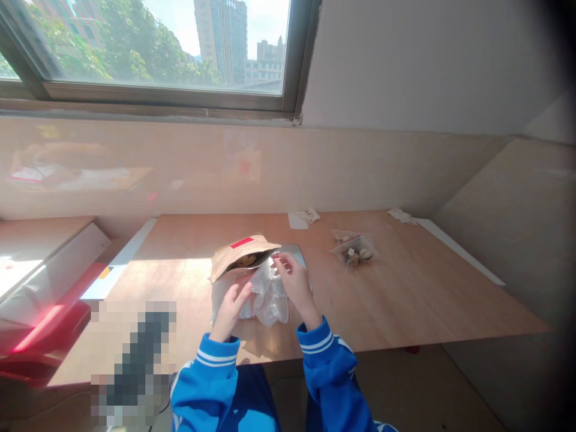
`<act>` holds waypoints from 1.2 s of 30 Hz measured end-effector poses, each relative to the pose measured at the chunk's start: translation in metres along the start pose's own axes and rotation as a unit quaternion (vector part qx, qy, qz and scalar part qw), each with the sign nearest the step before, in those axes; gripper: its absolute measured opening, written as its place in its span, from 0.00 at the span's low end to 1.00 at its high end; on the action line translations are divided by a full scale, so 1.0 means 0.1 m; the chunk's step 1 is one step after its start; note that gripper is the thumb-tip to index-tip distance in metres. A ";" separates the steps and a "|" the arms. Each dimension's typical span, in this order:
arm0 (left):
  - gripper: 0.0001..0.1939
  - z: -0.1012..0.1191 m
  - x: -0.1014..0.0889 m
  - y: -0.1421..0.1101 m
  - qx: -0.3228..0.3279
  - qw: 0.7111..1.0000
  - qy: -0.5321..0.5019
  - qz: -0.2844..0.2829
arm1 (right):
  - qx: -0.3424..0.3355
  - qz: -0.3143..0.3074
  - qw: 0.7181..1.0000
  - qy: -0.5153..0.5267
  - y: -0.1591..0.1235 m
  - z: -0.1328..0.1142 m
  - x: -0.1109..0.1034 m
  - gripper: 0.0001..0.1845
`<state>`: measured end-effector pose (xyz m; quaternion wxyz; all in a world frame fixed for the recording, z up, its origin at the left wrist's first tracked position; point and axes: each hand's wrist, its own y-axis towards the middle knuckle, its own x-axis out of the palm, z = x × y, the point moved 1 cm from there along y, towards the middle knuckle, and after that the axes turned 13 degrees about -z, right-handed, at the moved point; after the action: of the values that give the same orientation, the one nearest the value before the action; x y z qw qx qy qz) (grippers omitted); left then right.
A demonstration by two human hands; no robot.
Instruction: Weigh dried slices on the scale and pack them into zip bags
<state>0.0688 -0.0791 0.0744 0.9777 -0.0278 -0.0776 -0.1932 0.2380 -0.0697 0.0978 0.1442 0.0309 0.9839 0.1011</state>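
A clear plastic zip bag (272,300) hangs crumpled in front of me, with red along its edge. My right hand (294,282) pinches its upper edge between thumb and fingers. Beside the bag's left side, my left hand (231,306) has its fingers a little apart and seems to touch the plastic; I see no firm grip. Just behind both hands lies a brown paper bag (220,259) with a red strip and a gaping mouth. Brownish pieces (246,260) show inside that mouth, too shaded to name. A grey flat thing (297,251) is partly hidden behind my right hand.
On the wooden table (405,288), a second zip bag (357,251) of small brown pieces lies to the right. White paper scraps (308,216) and a crumpled piece (402,216) lie along the back. A red chair (54,336) stands left. A pixelated patch (139,360) covers the table's front-left.
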 end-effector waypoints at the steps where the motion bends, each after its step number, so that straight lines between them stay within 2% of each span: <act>1: 0.22 0.05 0.01 0.00 0.006 0.999 0.027 0.019 | -0.003 -0.001 1.000 -0.011 0.00 -0.02 0.01 0.12; 4: 0.20 0.15 0.04 0.02 0.017 0.993 0.081 0.084 | -0.012 -0.001 0.999 -0.047 -0.03 -0.04 0.02 0.12; 6: 0.19 0.16 0.03 0.03 0.021 0.989 0.099 0.106 | 0.000 -0.004 0.998 -0.055 -0.04 -0.01 0.01 0.12; 11: 0.14 0.08 -0.02 0.03 0.018 0.988 0.132 0.080 | 0.040 -0.043 0.998 0.017 -0.10 0.16 -0.05 0.11; 17: 0.15 0.08 -0.06 0.02 0.031 0.980 0.175 0.086 | 0.048 -0.038 0.997 0.045 -0.15 0.20 -0.09 0.13; 21: 0.23 0.06 -0.10 0.03 -0.013 0.983 0.157 0.095 | 0.064 -0.001 0.996 0.057 -0.16 0.19 -0.04 0.16; 24: 0.25 0.03 -0.12 0.01 -0.052 0.989 0.128 0.043 | 0.055 0.046 0.996 0.049 -0.17 0.17 0.05 0.18; 26: 0.24 0.02 -0.12 -0.01 -0.058 0.992 0.108 0.015 | 0.050 0.056 0.996 0.053 -0.19 0.16 0.13 0.18; 28: 0.21 0.01 -0.13 -0.02 -0.048 0.994 0.093 0.040 | 0.055 0.039 0.995 0.074 -0.21 0.14 0.22 0.18; 31: 0.17 0.02 -0.15 0.01 -0.021 0.988 0.092 0.124 | 0.077 -0.003 0.992 0.104 -0.26 0.10 0.34 0.21; 33: 0.16 0.04 -0.17 0.04 -0.014 0.980 0.115 0.160 | 0.085 -0.036 0.988 0.125 -0.30 0.08 0.36 0.25; 36: 0.16 0.09 -0.21 0.08 -0.019 0.963 0.192 0.189 | 0.097 -0.155 0.969 0.168 -0.38 0.05 0.35 0.27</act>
<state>0.0510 -0.0631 0.0800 0.9923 -0.0229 0.1217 -0.0082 0.2051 -0.1025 0.0757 -0.0128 -0.1256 0.9919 -0.0147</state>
